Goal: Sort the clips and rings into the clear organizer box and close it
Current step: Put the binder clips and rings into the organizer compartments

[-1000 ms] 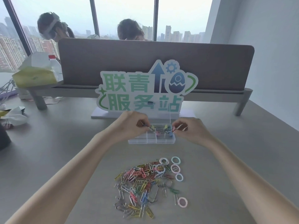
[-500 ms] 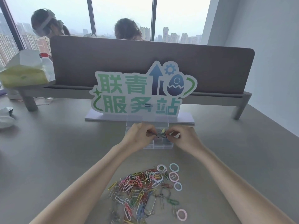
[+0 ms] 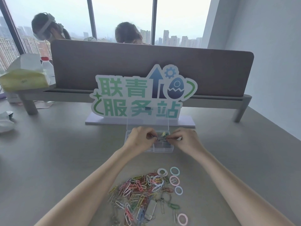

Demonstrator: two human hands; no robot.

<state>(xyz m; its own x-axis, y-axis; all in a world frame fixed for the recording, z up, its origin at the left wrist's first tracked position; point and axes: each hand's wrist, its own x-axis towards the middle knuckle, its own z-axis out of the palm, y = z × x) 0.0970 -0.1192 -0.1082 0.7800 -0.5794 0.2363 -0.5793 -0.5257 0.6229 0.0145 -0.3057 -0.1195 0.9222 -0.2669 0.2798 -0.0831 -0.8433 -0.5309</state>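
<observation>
The clear organizer box (image 3: pixel 162 150) stands open on the grey table, its lid (image 3: pixel 147 123) upright at the back. My left hand (image 3: pixel 140 140) and my right hand (image 3: pixel 184 140) meet above it, both pinching a small bunch of silver paper clips (image 3: pixel 161 139) between the fingertips. A few coloured clips lie in a rear compartment. Closer to me lies a pile of coloured paper clips (image 3: pixel 136 191), with several pastel rings (image 3: pixel 174 180) along its right side and one pink ring (image 3: pixel 182 219) at the front.
A white-and-green sign on a base (image 3: pixel 140 97) stands just behind the box, in front of a brown desk divider (image 3: pixel 146 66). A tissue pack (image 3: pixel 24 74) and bottle sit at the far left. Two people sit beyond the divider.
My hands came closer together over the box and now share the silver clips between them. The camera tilted so the pile sits lower in view.
</observation>
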